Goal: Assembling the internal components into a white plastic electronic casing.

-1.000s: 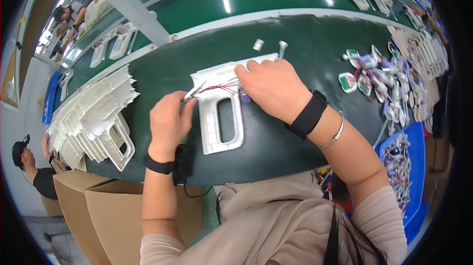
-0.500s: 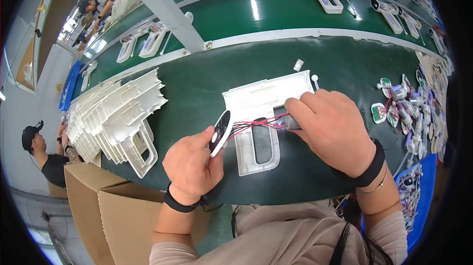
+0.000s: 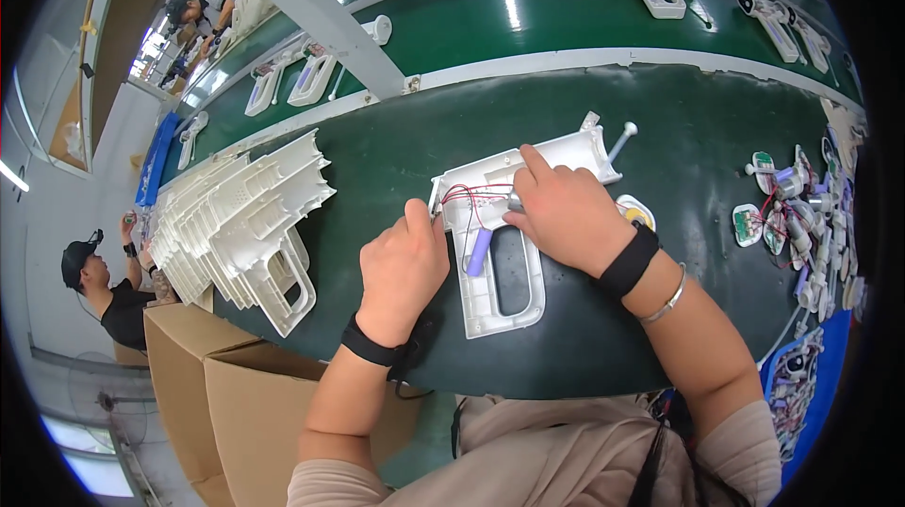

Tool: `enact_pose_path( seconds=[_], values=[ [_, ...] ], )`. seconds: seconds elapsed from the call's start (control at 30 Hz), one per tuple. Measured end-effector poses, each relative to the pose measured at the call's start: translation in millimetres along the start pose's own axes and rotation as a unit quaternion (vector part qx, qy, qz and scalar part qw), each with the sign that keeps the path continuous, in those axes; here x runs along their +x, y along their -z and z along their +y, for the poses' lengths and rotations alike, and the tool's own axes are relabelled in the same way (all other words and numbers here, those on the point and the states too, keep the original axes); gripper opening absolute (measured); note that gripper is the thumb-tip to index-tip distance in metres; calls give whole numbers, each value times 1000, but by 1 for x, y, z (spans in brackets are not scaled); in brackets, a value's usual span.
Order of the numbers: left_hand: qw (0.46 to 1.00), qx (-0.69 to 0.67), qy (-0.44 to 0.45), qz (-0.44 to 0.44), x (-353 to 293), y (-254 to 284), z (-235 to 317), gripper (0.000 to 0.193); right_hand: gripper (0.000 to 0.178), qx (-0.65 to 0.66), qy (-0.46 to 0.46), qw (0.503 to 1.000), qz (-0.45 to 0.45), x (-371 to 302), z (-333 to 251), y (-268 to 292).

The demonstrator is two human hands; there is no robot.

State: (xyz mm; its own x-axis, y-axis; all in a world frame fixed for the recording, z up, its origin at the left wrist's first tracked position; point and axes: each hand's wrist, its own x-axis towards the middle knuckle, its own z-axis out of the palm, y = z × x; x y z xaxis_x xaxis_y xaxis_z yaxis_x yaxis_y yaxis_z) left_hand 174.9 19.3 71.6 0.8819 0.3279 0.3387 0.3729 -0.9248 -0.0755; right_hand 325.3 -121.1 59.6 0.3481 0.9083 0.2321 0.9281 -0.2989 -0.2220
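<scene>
A white gun-shaped plastic housing half [image 3: 504, 326] lies hollow side up in front of me. My left hand [image 3: 403, 267] is closed at its left end, around a white end cap mostly hidden by the fingers. From there, red and black wires [image 3: 471, 191] loop into the shell. A purple cylindrical cell [image 3: 479, 253] rests over the handle frame. My right hand [image 3: 570, 215] pinches a small silver motor [image 3: 500, 209] inside the shell, its index finger stretched over the upper part. Past the shell's right end sticks out a white ball-tipped rod [image 3: 622, 141].
A round white part with a yellow centre [image 3: 637, 213] lies beside my right wrist. Nested white housing halves [image 3: 236, 234] are stacked at left, above a cardboard box [image 3: 255, 413]. Wired motor assemblies [image 3: 801, 215] pile up at right. Beyond runs a green conveyor [image 3: 471, 22] carrying filled housings.
The end cap and wired parts have moved from above the housing into it. The purple cell now shows over the handle. My left hand has gone up to the shell's left end.
</scene>
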Motion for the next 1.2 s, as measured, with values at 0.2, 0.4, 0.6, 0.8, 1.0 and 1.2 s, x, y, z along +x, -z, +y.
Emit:
enact_pose_path(
  seconds=[0.2, 0.4, 0.6, 0.8, 1.0, 1.2],
  values=[
    [999, 2, 7, 39, 6, -8, 10, 24, 36, -2, -24, 1000, 10, -6, -4, -2],
    [994, 38, -12, 106, 6, -15, 7, 42, 34, -19, -37, 998, 40, -9, -7, -8],
    [998, 13, -1, 67, 13, -23, 8, 43, 32, -12, -43, 996, 82, -11, -5, -11],
    [997, -7, 19, 80, 12, -23, 11, 43, 28, -27, -50, 991, 123, -12, -4, -16],
    [993, -97, 52, 31, 12, -26, 5, 43, 28, -20, -49, 992, 113, -11, -4, -12],
    [974, -215, 69, -24, 15, -22, -5, 46, 34, -11, -48, 996, 71, -11, -4, -9]
  ],
)
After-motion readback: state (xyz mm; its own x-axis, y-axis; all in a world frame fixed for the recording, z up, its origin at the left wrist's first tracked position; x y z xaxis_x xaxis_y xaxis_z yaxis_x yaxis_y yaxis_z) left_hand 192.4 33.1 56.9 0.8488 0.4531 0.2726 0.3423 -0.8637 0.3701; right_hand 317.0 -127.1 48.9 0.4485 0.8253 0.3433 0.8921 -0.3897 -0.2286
